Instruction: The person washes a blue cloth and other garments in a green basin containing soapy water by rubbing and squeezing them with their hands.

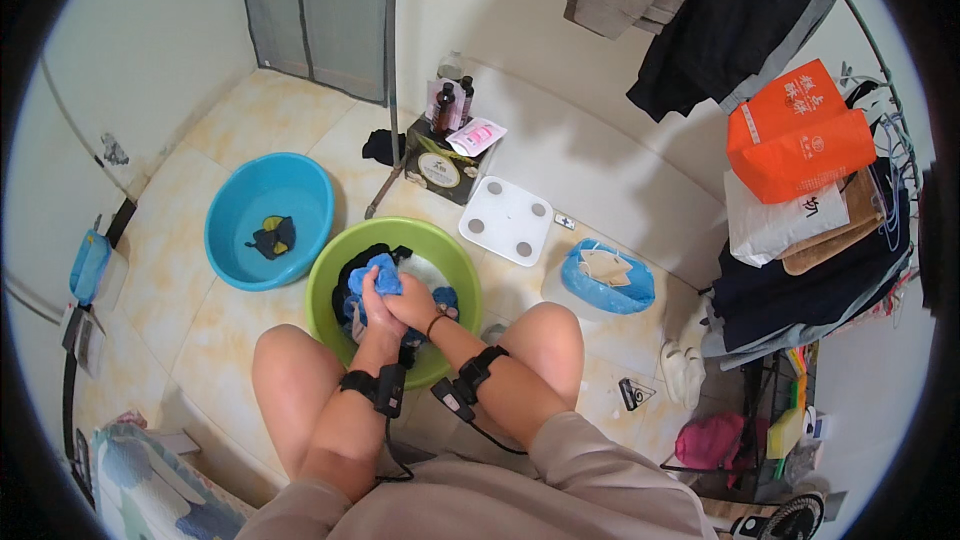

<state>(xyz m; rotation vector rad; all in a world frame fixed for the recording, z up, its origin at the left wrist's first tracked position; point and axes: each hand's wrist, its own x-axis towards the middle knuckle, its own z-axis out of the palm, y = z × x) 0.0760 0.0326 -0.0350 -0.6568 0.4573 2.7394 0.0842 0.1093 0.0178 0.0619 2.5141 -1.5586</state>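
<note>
A small bright blue cloth [376,276], bunched up, is squeezed between my two hands above the green basin [467,270]. My left hand [377,312] is closed around its lower end. Pressed against it from the right, my right hand [411,304] is closed too, its fingers partly hidden behind the left hand. Below them the basin holds wet dark laundry [385,258], with some blue and pale pieces among it. To the left, a blue basin [228,202] contains a small dark grey and yellow garment [273,237].
A white bathroom scale [506,221] and a bin with a blue liner [640,292] are on the tiled floor to the right. Behind the basins a dark box [432,168] carries bottles. Clothes and an orange bag [800,130] hang at right; white slippers [683,375] lie below.
</note>
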